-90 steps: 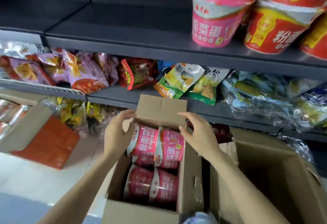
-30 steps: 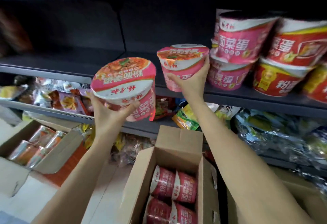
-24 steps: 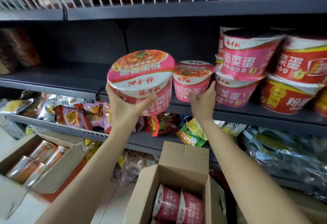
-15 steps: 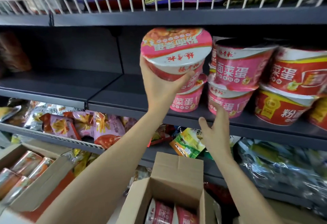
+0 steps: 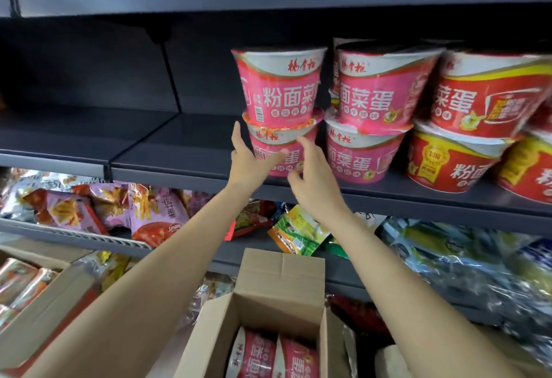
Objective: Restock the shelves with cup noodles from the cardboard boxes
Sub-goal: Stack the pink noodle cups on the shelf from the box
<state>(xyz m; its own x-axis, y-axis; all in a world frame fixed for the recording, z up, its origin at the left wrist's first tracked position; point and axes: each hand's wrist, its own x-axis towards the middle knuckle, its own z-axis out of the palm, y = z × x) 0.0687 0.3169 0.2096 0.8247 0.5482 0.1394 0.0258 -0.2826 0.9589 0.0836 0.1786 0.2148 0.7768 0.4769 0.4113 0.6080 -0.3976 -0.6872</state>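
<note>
two pink cup noodles (image 5: 279, 85) stacked upright.

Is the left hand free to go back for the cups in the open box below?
Probably yes. The left hand holds nothing, the box stands open with its flaps up, and nothing covers the pink cups inside.

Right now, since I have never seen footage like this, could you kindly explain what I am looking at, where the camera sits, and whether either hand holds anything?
There is no machine here: a camera worn on a person's head looks forward and down at two bare arms. The left hand and right hand reach toward the lower pink cup on the dark shelf. Another pink cup is stacked on it, with more pink and red cups to the right. Both hands have relaxed fingers and grip nothing; whether they touch the cup is unclear. Below stands an open cardboard box with more cups inside, and snack bags fill the lower shelf.
</note>
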